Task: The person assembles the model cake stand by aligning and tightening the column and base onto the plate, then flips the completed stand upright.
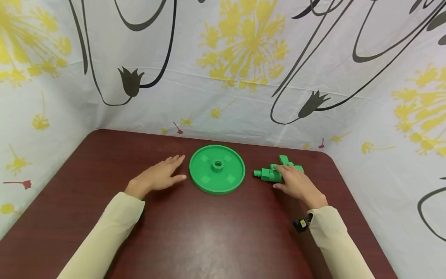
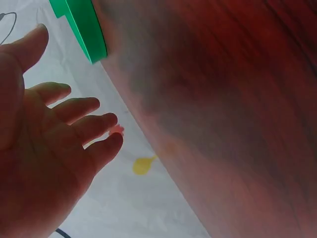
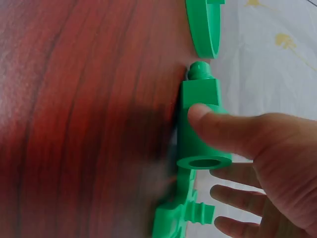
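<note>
In the head view, a round green disc (image 1: 228,176) with a raised rim and a hollow hub lies on the table. Just left of it is my left hand (image 1: 158,176), palm down, fingers stretched toward the rim and holding nothing. Right of the disc lies a green threaded piece (image 1: 265,174) with a blocky neck and a hollow cylindrical body. My right hand (image 1: 297,182) reaches over this body, fingers fairly straight; its thumb (image 3: 223,129) overlaps the cylinder in the right wrist view. Behind that hand is a green piece with arms (image 1: 283,159) and a ridged knob (image 3: 200,213), partly covered by the fingers.
The dark red-brown table (image 1: 209,236) has rounded back corners. A white cloth (image 1: 181,104) with yellow and grey flower prints hangs behind it and along both sides. A small black device (image 1: 301,224) sits at my right wrist.
</note>
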Motion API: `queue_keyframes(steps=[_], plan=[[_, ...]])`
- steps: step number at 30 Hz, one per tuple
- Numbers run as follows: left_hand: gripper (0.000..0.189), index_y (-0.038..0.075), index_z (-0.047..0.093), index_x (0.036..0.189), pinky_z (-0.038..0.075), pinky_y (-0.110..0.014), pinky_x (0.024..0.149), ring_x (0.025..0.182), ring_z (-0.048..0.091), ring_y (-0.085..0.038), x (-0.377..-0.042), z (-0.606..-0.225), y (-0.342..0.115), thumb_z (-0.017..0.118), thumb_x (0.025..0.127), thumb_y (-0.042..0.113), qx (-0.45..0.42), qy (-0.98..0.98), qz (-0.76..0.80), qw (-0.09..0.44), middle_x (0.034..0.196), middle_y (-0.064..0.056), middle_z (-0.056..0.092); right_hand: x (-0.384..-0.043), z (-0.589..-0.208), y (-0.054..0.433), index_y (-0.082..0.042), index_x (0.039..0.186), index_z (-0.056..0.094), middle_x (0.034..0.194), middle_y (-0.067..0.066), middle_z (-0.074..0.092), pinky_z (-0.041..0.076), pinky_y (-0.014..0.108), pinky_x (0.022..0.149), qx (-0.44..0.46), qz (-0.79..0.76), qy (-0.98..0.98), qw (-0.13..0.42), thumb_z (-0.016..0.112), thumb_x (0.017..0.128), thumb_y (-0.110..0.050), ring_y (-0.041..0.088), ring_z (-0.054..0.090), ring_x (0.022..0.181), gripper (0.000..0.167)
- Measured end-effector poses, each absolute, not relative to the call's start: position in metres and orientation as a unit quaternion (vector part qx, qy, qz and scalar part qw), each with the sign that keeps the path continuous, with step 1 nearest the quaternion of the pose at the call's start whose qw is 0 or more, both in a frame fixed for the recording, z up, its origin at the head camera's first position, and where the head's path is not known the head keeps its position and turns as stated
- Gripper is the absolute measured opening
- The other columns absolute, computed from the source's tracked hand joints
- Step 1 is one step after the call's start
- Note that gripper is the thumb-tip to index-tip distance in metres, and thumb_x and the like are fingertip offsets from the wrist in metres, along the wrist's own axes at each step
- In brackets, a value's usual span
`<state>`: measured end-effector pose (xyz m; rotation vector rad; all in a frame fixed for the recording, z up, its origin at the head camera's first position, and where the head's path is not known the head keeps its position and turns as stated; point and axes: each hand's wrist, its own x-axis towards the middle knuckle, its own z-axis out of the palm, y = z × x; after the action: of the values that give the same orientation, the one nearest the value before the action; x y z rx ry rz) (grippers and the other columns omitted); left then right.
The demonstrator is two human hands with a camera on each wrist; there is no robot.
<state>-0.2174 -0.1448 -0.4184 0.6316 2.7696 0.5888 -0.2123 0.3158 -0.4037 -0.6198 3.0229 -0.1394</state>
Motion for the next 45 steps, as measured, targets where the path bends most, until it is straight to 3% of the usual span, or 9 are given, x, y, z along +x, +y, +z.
queue_keyframes(steps=[11, 26, 33, 38, 45], plan=[[0.081, 0.005, 0.012, 0.16, 0.022, -0.057, 0.12, 0.151, 0.015, -0.041, -0.221, -0.427, -0.126, 0.051, 0.102, 0.046, 0.21, 0.937, 0.229, 0.158, 0.164, -0.021, 0.017, -0.215, -0.416, 0.314, 0.001, 0.136, 0.057, 0.132, 0.022, 0.061, 0.051, 0.055, 0.095, -0.201, -0.051, 0.978, 0.007, 0.079, 0.084, -0.01, 0.042, 0.059, 0.119, 0.057], [0.088, 0.005, 0.008, 0.16, 0.019, -0.057, 0.12, 0.152, 0.009, -0.04, -0.226, -0.425, -0.106, 0.053, 0.1, 0.051, 0.191, 0.933, 0.233, 0.196, 0.166, -0.016, 0.01, -0.215, -0.423, 0.315, -0.001, 0.141, 0.052, 0.139, 0.021, 0.056, 0.05, 0.056, 0.097, -0.172, -0.094, 0.98, 0.03, 0.076, 0.087, -0.011, 0.042, 0.055, 0.125, 0.06], [0.091, 0.005, 0.007, 0.16, 0.02, -0.059, 0.119, 0.151, 0.007, -0.043, -0.225, -0.426, -0.102, 0.053, 0.098, 0.054, 0.184, 0.938, 0.217, 0.197, 0.166, -0.015, 0.01, -0.22, -0.42, 0.314, 0.004, 0.138, 0.055, 0.128, 0.021, 0.064, 0.054, 0.05, 0.087, -0.176, -0.129, 0.976, 0.016, 0.074, 0.089, -0.013, 0.034, 0.066, 0.103, 0.055], [0.091, 0.003, 0.007, 0.159, 0.017, -0.059, 0.12, 0.151, 0.007, -0.043, -0.226, -0.425, -0.098, 0.053, 0.099, 0.053, 0.187, 0.941, 0.206, 0.192, 0.166, -0.018, 0.009, -0.224, -0.415, 0.311, 0.004, 0.137, 0.055, 0.123, 0.02, 0.065, 0.053, 0.045, 0.079, -0.176, -0.149, 0.973, 0.011, 0.072, 0.091, -0.014, 0.025, 0.063, 0.088, 0.053], [0.092, -0.002, 0.005, 0.158, 0.009, -0.055, 0.123, 0.153, 0.0, -0.039, -0.231, -0.428, -0.097, 0.053, 0.1, 0.051, 0.199, 0.938, 0.209, 0.194, 0.165, -0.021, 0.004, -0.228, -0.411, 0.303, 0.003, 0.14, 0.052, 0.129, 0.021, 0.062, 0.056, 0.048, 0.081, -0.155, -0.196, 0.968, -0.007, 0.072, 0.091, -0.014, 0.03, 0.068, 0.096, 0.055]])
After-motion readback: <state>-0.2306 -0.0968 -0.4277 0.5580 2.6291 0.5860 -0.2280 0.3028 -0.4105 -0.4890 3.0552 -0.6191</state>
